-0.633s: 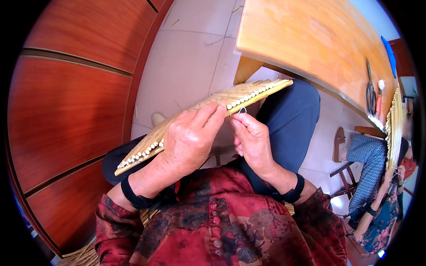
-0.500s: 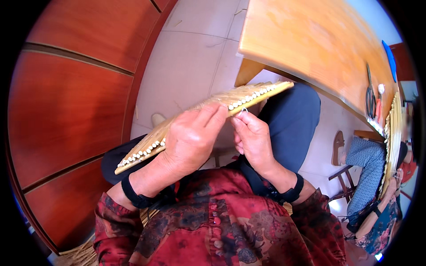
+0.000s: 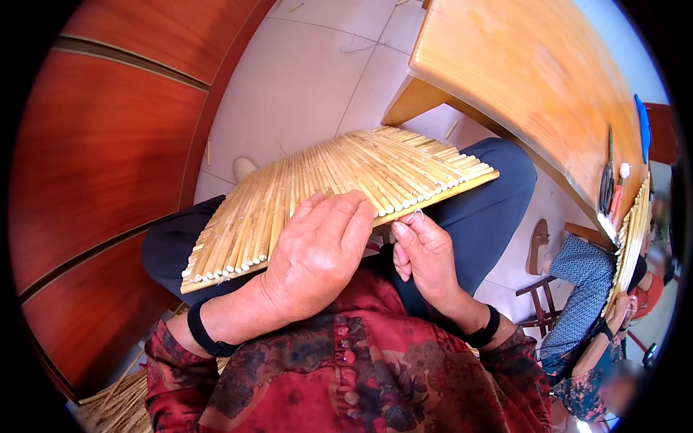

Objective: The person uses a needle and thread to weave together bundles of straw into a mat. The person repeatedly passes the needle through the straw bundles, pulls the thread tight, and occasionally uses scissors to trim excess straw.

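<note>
A mat of straw-coloured stalks (image 3: 325, 173) lies tilted across my knees, its stalks side by side with cut ends along the near edge. A flat yellowish strip (image 3: 462, 190) runs under those ends. My left hand (image 3: 317, 249) grips the near edge about its middle, fingers together on top and thumb hidden. Just right of it, my right hand (image 3: 426, 256) pinches a thin pale loop (image 3: 414, 213) against the strip's underside. Whether the loop is thread or wire, I cannot tell.
Ahead on the right stands a wooden table (image 3: 505, 65) with black scissors (image 3: 606, 180) and a red-handled tool (image 3: 616, 202). Red wooden panels (image 3: 108, 144) rise on the left. Loose stalks (image 3: 115, 404) lie at lower left. At right, another person's hands (image 3: 621, 310) hold a similar mat (image 3: 626, 249).
The mat has tipped so that its broad upper face shows instead of mainly its edge. Both hands have shifted slightly right and down with it, keeping their hold.
</note>
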Motion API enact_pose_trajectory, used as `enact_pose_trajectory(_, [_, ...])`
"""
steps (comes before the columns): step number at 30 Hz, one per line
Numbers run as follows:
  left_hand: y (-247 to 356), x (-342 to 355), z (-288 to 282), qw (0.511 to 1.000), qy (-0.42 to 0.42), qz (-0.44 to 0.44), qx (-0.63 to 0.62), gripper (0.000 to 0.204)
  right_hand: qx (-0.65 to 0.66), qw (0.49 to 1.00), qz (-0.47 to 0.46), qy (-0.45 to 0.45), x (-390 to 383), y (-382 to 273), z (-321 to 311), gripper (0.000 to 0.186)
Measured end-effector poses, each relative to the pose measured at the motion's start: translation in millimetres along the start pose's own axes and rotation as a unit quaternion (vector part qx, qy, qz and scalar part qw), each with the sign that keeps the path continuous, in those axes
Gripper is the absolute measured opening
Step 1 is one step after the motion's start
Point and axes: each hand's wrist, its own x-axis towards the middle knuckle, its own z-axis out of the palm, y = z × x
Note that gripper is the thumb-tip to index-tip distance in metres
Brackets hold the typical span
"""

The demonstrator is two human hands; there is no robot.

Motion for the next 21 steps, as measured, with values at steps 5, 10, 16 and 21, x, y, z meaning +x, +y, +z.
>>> enact_pose_trajectory(5, [1.7, 0.4, 1.1, 1.000, 0.010, 0.013, -0.002, 0.043, -0.023, 1.000, -0.009, 0.013, -2.8, -1.1, 4.5, 0.017])
enact_pose_trajectory(10, [2.7, 2.0, -1.9, 0.999, 0.000, 0.039, 0.014, 0.039, -0.013, 1.000, -0.023, 0.005, -3.3, 0.2, 4.4, 0.018])
enact_pose_trajectory(16, [4.3, 5.0, 0.7, 0.999, 0.024, 0.012, -0.020, 0.037, 0.005, 1.000, 0.000, -0.013, -2.4, -11.4, 8.2, 0.016])
enact_pose_trajectory(21, [3.9, 11.4, 0.3, 0.998, 0.053, 0.020, -0.028, 0.033, 0.048, 0.999, 0.009, 0.002, 0.4, -9.6, 11.1, 0.013])
